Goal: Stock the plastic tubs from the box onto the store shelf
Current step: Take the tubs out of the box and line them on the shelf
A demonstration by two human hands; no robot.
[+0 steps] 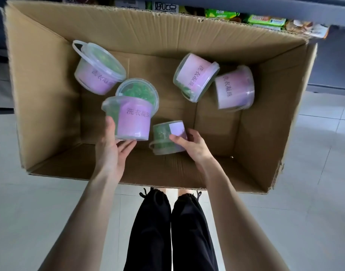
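A large open cardboard box on the floor holds several clear plastic tubs with purple labels and green contents. My left hand grips one tub from below and the side, lifted slightly above the box floor. My right hand grips a smaller-looking tub lying upside down near the front of the box. Another tub stands just behind the left one. One tub lies tilted at the back left. Two tubs lie on their sides at the right.
The store shelf with green and white snack packets runs along the top edge behind the box. Pale floor tiles surround the box. My legs in black trousers stand just in front of the box.
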